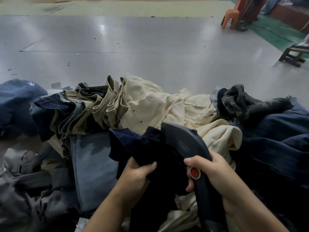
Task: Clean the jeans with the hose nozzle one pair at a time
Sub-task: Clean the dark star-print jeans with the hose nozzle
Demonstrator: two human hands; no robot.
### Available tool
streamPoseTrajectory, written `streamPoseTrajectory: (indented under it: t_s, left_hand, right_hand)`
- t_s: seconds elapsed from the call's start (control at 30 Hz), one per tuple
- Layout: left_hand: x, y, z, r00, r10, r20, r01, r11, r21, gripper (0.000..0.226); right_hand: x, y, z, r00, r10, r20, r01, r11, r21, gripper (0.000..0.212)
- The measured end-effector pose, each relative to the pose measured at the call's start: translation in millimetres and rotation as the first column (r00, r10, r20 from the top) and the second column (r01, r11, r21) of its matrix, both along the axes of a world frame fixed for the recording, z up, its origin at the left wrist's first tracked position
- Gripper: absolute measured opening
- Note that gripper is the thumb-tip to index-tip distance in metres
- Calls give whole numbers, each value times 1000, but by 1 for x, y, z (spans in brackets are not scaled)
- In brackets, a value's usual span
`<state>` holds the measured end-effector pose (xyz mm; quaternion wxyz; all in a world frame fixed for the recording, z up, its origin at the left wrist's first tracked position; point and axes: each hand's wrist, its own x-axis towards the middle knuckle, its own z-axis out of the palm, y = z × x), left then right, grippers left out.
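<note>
A dark navy pair of jeans [132, 144] is bunched up in front of me, and my left hand [138, 173] grips a fold of it. My right hand [210, 171] is wrapped round the handle of the dark hose nozzle [182, 141], which has a red button [194, 172] by my thumb. The nozzle's wide head points forward and rests against the navy jeans. The lower part of the nozzle runs down past my right wrist and out of view.
A heap of jeans surrounds me: cream pairs [150, 104], khaki folded ones [93, 104], a light blue pair [93, 161], dark denim [275, 144] on the right, grey ones [25, 190] on the left. Beyond lies a grey floor [133, 44], an orange stool [230, 17] and a wooden stool [294, 56].
</note>
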<state>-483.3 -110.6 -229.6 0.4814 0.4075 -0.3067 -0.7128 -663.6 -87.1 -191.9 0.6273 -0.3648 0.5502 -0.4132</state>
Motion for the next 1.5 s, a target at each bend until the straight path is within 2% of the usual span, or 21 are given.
streamPoseTrajectory:
  t_s: [0.1, 0.17, 0.27, 0.33, 0.43, 0.5, 0.57, 0.63, 0.83, 0.97, 1.07, 1.13, 1.27, 1.43, 1.5]
  left_hand:
    - [0, -2, 2, 995, 92, -23, -89, 991, 102, 30]
    - [4, -8, 3, 972, 173, -161, -131, 961, 245, 33]
    - [10, -14, 5, 917, 233, -325, -61, 885, 462, 29]
    - [12, -15, 5, 929, 194, -314, 4, 846, 533, 32]
    - [4, -9, 2, 972, 94, -218, 70, 763, 643, 39]
    - [-2, -2, 0, 968, 42, -248, 142, 723, 676, 36]
    - [-5, 4, -3, 946, 1, -324, 225, 716, 661, 37]
    - [-6, 5, -5, 938, 16, -346, 217, 752, 622, 42]
    - [-6, -12, 2, 940, 187, -284, -41, 891, 451, 41]
    - [-3, -23, 5, 938, 306, -161, -247, 919, 309, 29]
    - [-6, -24, 8, 947, 321, -24, -309, 926, 215, 23]
    - [-9, -23, 6, 946, 321, 37, -322, 932, 166, 23]
    - [-11, -24, 4, 949, 309, 58, -314, 941, 125, 30]
    - [-16, -17, 4, 966, 257, 11, -257, 964, 68, 39]
    - [-17, -15, 4, 969, 246, -9, -245, 968, 49, 44]
  right_hand:
    - [-6, -10, -4, 998, -52, 21, 52, 998, 39, 11]
    - [-7, -14, -9, 997, -71, -27, 72, 997, 36, 10]
    - [-7, -17, -15, 991, -109, -74, 112, 993, 24, 13]
    - [-6, -17, -14, 989, -122, -83, 123, 992, 12, 14]
    - [-6, -16, -12, 988, -134, -79, 134, 991, -7, 12]
    - [-6, -17, -12, 987, -133, -94, 132, 991, -20, 10]
    - [-6, -16, -10, 986, -133, -101, 131, 991, -18, 9]
    - [-7, -16, -9, 986, -136, -99, 135, 991, -19, 10]
    - [-12, -14, -8, 990, -125, -65, 122, 991, -47, 10]
    - [-13, -8, -4, 997, -63, -36, 60, 996, -69, 10]
    - [-9, -1, 1, 999, 13, -33, -15, 997, -72, 20]
    - [-5, 4, 3, 998, 55, -42, -57, 997, -48, 30]
    - [4, 10, 5, 991, 126, -36, -127, 991, -32, 36]
    - [4, 5, 0, 994, 102, -46, -102, 995, -1, 19]
    - [4, 3, -3, 995, 86, -42, -85, 996, 11, 20]
